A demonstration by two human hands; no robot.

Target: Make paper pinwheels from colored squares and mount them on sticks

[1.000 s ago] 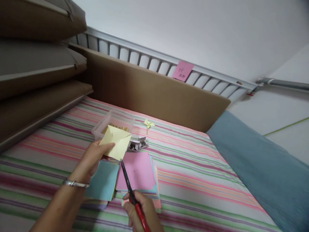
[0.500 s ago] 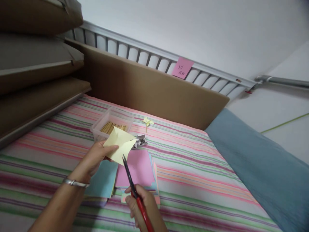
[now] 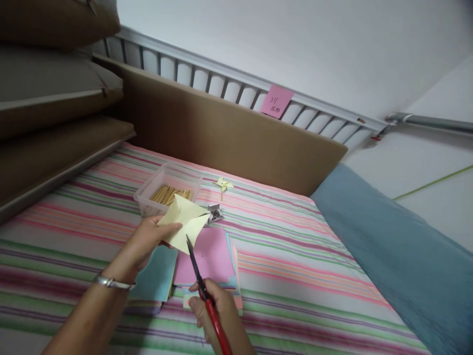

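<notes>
My left hand (image 3: pixel 157 232) pinches a square of pale yellow paper (image 3: pixel 185 219) by its left side, thumb on top. Slits run inward from some of the paper's corners, and parts of it curl up. In my right hand (image 3: pixel 218 310) is a pair of scissors (image 3: pixel 197 271) with red handles and dark blades. The blade tips meet the paper's lower edge, pointing away from me. Below the paper lie a stack of pink sheets (image 3: pixel 207 259) and a stack of light blue sheets (image 3: pixel 157 276).
A clear plastic box (image 3: pixel 148 190) holds many thin wooden sticks (image 3: pixel 170 194). Beside it are a small open box of metal bits (image 3: pixel 215 213) and a yellow paper pinwheel (image 3: pixel 223 184). A brown board (image 3: pixel 221 130) stands at the back; brown-wrapped bundles (image 3: pixel 55 118) are piled left.
The scissors' tips have shifted slightly up against the paper's lower edge. The whole view has moved a little; my left hand keeps hold of the paper.
</notes>
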